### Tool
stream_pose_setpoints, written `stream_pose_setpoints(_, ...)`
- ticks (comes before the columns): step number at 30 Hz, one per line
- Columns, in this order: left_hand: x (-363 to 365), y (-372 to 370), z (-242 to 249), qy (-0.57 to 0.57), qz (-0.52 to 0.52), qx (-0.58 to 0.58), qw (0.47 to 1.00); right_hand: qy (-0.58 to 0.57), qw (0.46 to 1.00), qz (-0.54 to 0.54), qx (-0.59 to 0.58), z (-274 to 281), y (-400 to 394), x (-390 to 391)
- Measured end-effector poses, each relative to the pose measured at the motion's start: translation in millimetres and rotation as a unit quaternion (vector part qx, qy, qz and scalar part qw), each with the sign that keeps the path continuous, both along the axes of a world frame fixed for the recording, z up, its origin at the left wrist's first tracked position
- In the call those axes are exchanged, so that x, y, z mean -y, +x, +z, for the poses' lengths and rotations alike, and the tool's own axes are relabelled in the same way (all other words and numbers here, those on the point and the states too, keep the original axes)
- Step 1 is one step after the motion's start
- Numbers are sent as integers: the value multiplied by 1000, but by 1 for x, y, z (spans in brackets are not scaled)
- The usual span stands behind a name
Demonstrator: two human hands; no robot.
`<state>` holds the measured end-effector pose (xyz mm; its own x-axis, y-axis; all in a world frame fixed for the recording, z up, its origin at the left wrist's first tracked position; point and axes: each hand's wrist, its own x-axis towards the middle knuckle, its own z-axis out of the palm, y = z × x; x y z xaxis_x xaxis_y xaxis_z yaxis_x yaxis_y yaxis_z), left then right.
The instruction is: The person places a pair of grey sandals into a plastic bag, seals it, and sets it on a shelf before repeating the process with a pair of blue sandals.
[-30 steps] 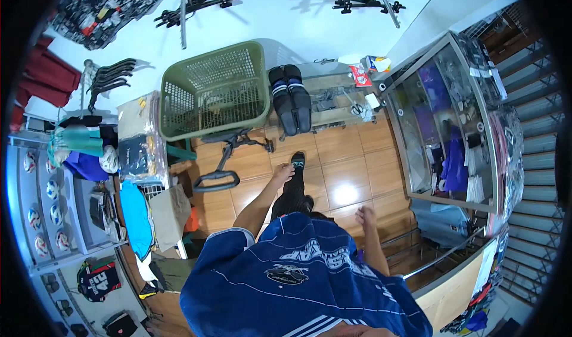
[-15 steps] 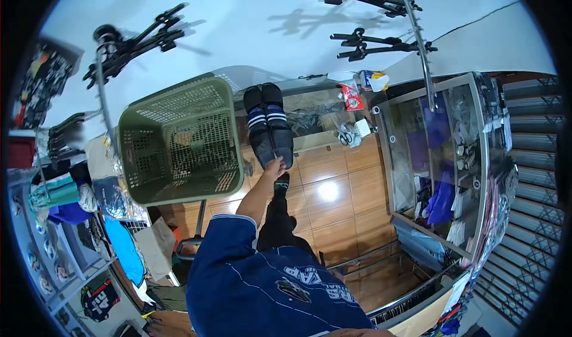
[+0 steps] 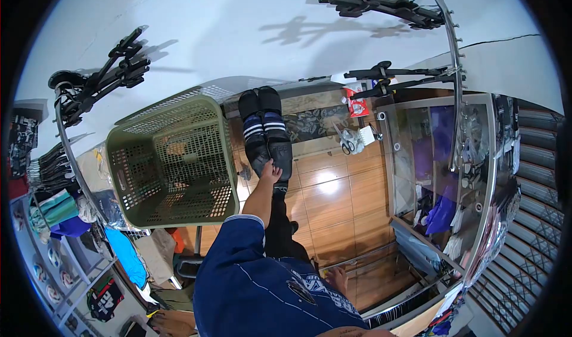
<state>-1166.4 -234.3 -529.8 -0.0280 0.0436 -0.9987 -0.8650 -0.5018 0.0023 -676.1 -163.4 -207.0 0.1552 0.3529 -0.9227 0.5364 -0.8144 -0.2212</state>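
A pair of black padded pieces [image 3: 277,149] with blue and white striped bands lies side by side beyond the person's legs, on the low glass-topped surface and over its near edge. My left hand [image 3: 271,171] reaches forward, its fingers pinched at the near end of the left piece. Beside the shirt front, low in the view, is my right hand [image 3: 338,280]; its fingers are small and partly hidden, and what they hold cannot be made out. Left of the pads stands a green perforated basket [image 3: 229,158].
Scissors [image 3: 347,147], a white box [image 3: 366,135] and a red packet [image 3: 357,106] are right of the pads. A glass cabinet [image 3: 387,164] stands further right. Metal racks [image 3: 457,81] with black hangers rise at both sides. Tiled floor [image 3: 328,209] shows below.
The view has shifted, and the pads and basket appear slightly lower. My left hand remains at the pads' near end. More of my right hand shows beside the shirt.
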Motion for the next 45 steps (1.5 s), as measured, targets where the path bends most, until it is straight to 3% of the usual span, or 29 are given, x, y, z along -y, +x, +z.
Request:
stream_pose_setpoints(7, 0, 3, 14, -9, 62, -53, 997, 1, 1000, 21, 20, -23, 17, 5)
stream_pose_setpoints(9, 0, 10, 28, 4, 50, -89, 995, 122, 965, 200, -121, -58, 64, 9)
stream_pose_setpoints(11, 0, 17, 51, 19, 28, -115, 993, 129, 960, 212, -131, -67, 69, 9)
stream_pose_setpoints(13, 3, 31, 45, 32, 1, -136, 990, 17, 998, 58, -12, -32, 16, -4)
stream_pose_setpoints(19, -10, 83, 101, 57, -112, -224, 966, 44, 995, -6, -88, -24, -5, -2)
stream_pose_setpoints(25, -39, 151, 171, 41, -201, -344, 916, 45, 985, -43, -159, -51, 57, -7)
stream_pose_setpoints(27, -52, 175, 180, 30, -262, -391, 882, 90, 978, -78, -172, -92, 94, -13)
stream_pose_setpoints(31, -82, 235, 242, 37, -358, -428, 829, 126, 958, -188, -176, -88, 145, -17)
stream_pose_setpoints(34, -117, 279, 276, 73, -459, -456, 759, 169, 938, -248, -176, -78, 188, -24)
stream_pose_setpoints(39, -187, 371, 320, 136, -594, -506, 611, 266, 887, -341, -165, -52, 243, -38)
stream_pose_setpoints(41, -215, 408, 343, 195, -633, -525, 534, 284, 863, -388, -154, -1, 249, -41)
stream_pose_setpoints(45, -258, 486, 392, 260, -690, -559, 380, 352, 806, -448, -157, 42, 274, -49)
